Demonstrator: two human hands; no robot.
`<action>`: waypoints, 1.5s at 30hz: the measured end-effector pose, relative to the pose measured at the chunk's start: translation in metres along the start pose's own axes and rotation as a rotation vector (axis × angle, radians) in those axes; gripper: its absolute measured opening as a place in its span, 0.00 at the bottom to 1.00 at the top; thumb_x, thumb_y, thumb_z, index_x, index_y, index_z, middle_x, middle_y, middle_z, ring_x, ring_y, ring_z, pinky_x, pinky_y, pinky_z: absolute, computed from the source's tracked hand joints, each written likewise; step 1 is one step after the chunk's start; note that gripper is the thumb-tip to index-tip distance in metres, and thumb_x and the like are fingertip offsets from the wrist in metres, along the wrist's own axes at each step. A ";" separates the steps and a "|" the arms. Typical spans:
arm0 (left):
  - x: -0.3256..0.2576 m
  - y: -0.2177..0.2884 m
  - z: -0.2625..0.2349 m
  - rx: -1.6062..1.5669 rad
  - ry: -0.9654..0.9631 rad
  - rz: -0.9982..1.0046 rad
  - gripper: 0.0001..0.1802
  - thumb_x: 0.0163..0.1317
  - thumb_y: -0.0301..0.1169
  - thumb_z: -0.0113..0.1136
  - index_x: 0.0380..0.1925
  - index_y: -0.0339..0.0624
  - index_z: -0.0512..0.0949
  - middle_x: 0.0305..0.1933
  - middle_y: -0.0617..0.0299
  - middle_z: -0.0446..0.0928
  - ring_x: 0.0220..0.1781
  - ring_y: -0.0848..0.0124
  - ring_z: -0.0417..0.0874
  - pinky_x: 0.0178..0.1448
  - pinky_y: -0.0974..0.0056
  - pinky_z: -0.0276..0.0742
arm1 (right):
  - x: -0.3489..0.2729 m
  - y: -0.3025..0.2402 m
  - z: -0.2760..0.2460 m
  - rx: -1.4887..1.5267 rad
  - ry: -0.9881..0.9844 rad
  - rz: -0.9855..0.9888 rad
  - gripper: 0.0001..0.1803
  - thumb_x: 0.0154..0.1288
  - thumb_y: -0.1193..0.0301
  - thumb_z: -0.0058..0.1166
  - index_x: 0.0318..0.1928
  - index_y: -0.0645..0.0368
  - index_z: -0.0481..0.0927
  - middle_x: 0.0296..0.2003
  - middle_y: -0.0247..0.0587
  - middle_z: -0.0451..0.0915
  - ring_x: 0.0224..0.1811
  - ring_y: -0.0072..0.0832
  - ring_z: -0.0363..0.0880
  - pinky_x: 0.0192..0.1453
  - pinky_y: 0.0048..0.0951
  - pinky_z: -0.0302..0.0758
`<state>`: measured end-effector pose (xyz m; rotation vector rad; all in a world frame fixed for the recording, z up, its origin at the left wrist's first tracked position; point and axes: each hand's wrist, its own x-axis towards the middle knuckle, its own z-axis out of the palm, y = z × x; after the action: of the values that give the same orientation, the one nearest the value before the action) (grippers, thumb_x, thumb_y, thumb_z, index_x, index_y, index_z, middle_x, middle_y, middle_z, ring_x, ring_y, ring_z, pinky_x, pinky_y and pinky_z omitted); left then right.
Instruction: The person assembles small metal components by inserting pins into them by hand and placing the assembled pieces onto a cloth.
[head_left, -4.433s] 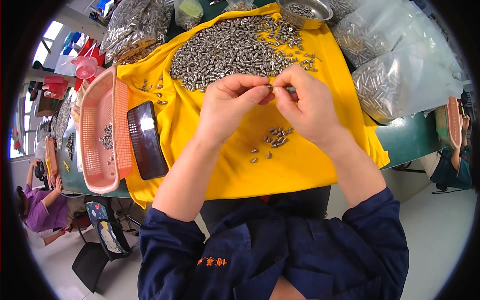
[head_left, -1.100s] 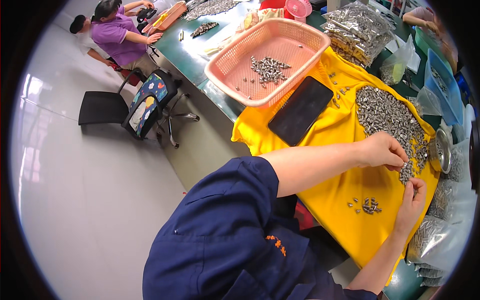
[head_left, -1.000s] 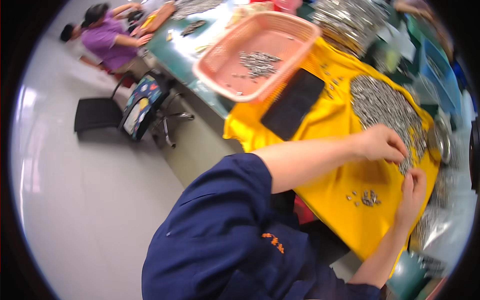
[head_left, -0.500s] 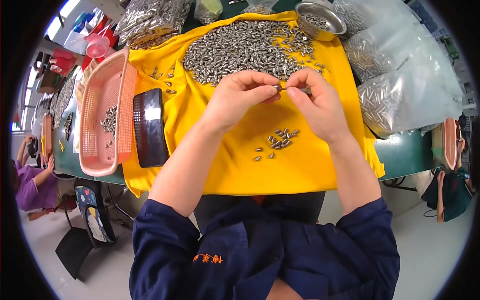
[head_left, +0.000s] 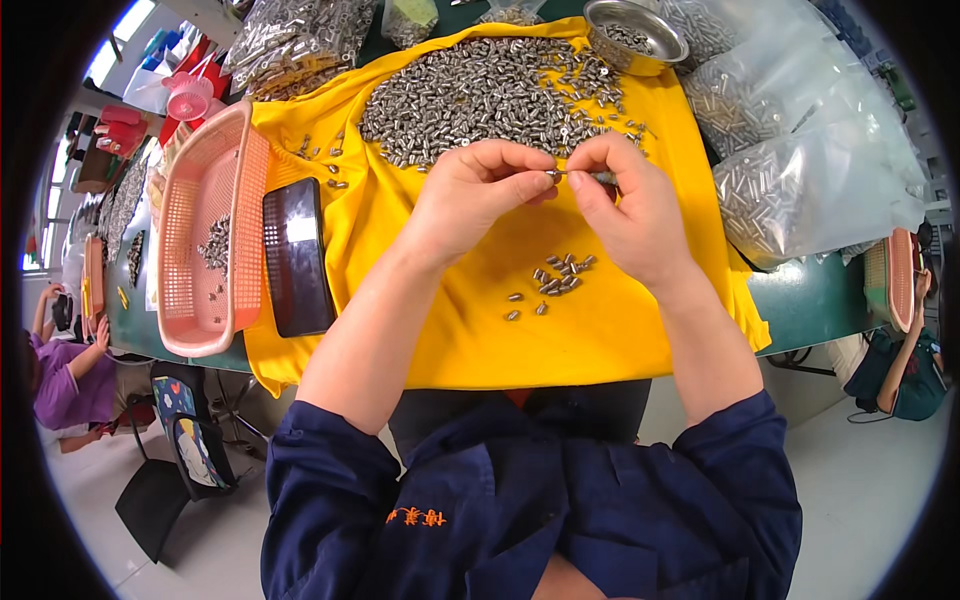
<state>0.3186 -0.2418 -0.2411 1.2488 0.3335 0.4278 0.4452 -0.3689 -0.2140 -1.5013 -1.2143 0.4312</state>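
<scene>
Both hands meet above the yellow cloth (head_left: 600, 330) spread over the green table (head_left: 820, 300). The left hand (head_left: 480, 195) and right hand (head_left: 625, 205) pinch the two ends of one small silver metal pin (head_left: 575, 175), thumb and forefinger tips closed tight on it, other fingers curled loosely. Holding it raised and centred between the fingertips probably keeps it in clear sight and off the stock below.

The large heap of small silver metal parts (head_left: 490, 90) lies just beyond the hands, within short reach. A small separate cluster of like parts (head_left: 555, 278) lies on the cloth just below the hands, apart from the heap, apparently to keep two lots from mixing. The cloth likely stops pieces from rolling.

A round steel bowl (head_left: 635, 30) sits at the far edge; clear plastic bags of metal parts (head_left: 800, 160) lie to the right. A pink plastic mesh basket (head_left: 205, 240) holding a few parts and a black flat rectangular device (head_left: 295, 255) lie to the left.

Against the frame half a second earlier: the same two-handed pinch, same spot, small cluster unchanged. Against one second earlier: the view then swung left, hands were apart, the left at the heap.
</scene>
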 end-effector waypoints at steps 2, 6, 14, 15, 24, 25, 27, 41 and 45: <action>0.000 0.001 0.002 -0.033 0.028 -0.004 0.08 0.56 0.22 0.59 0.38 0.34 0.78 0.35 0.62 0.79 0.36 0.76 0.79 0.45 0.73 0.76 | 0.000 0.002 0.000 -0.024 -0.017 -0.005 0.04 0.57 0.76 0.50 0.33 0.61 0.71 0.25 0.37 0.74 0.24 0.22 0.70 0.28 0.22 0.68; 0.000 0.000 0.002 -0.045 0.010 -0.004 0.09 0.56 0.22 0.59 0.38 0.34 0.78 0.35 0.62 0.79 0.37 0.76 0.79 0.45 0.73 0.76 | 0.000 0.000 0.000 -0.048 -0.018 -0.019 0.04 0.57 0.76 0.50 0.33 0.61 0.71 0.25 0.38 0.74 0.24 0.24 0.71 0.27 0.23 0.68; -0.001 0.002 0.003 0.117 0.063 -0.005 0.08 0.54 0.22 0.61 0.36 0.34 0.79 0.33 0.63 0.80 0.34 0.79 0.79 0.42 0.75 0.76 | -0.002 0.001 0.005 -0.124 -0.017 -0.056 0.04 0.57 0.75 0.49 0.32 0.60 0.69 0.24 0.43 0.74 0.24 0.37 0.73 0.28 0.32 0.68; -0.002 0.002 0.002 0.116 0.064 -0.004 0.08 0.54 0.22 0.61 0.36 0.34 0.79 0.33 0.63 0.80 0.34 0.79 0.79 0.42 0.75 0.76 | -0.002 0.001 0.006 -0.124 -0.018 -0.057 0.04 0.57 0.75 0.49 0.32 0.60 0.69 0.24 0.43 0.74 0.24 0.37 0.73 0.28 0.32 0.68; 0.000 -0.001 0.007 0.127 0.101 0.035 0.07 0.55 0.22 0.61 0.35 0.34 0.79 0.33 0.63 0.80 0.35 0.78 0.79 0.41 0.75 0.76 | -0.001 0.003 0.006 -0.134 0.005 -0.016 0.04 0.57 0.76 0.49 0.33 0.60 0.69 0.25 0.43 0.74 0.25 0.36 0.73 0.28 0.31 0.69; 0.001 0.001 0.008 0.102 0.087 0.040 0.07 0.55 0.23 0.61 0.35 0.34 0.79 0.33 0.63 0.80 0.35 0.78 0.79 0.42 0.75 0.76 | -0.001 0.003 0.005 -0.119 0.011 -0.024 0.04 0.57 0.76 0.49 0.33 0.60 0.69 0.25 0.43 0.74 0.25 0.36 0.73 0.29 0.31 0.69; 0.002 0.002 0.010 0.077 0.069 0.045 0.07 0.55 0.23 0.61 0.35 0.34 0.78 0.34 0.63 0.80 0.35 0.78 0.79 0.42 0.75 0.76 | -0.002 0.002 0.002 -0.107 0.019 -0.032 0.04 0.57 0.76 0.49 0.33 0.60 0.69 0.25 0.43 0.74 0.25 0.35 0.74 0.29 0.30 0.69; 0.001 0.000 0.013 -0.003 0.104 0.025 0.06 0.53 0.23 0.62 0.32 0.35 0.78 0.31 0.65 0.79 0.33 0.79 0.79 0.39 0.75 0.75 | -0.003 -0.005 0.001 -0.123 0.009 0.000 0.04 0.57 0.75 0.50 0.32 0.61 0.70 0.24 0.42 0.75 0.24 0.32 0.75 0.27 0.29 0.69; 0.001 0.003 0.011 0.177 0.139 0.118 0.06 0.54 0.23 0.60 0.33 0.35 0.77 0.32 0.62 0.79 0.33 0.77 0.79 0.39 0.74 0.75 | 0.000 -0.003 -0.002 -0.129 0.048 -0.049 0.05 0.57 0.74 0.50 0.32 0.61 0.70 0.23 0.40 0.75 0.22 0.27 0.73 0.27 0.26 0.69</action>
<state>0.3241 -0.2500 -0.2352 1.4195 0.4240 0.5982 0.4459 -0.3703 -0.2106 -1.5786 -1.2583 0.2871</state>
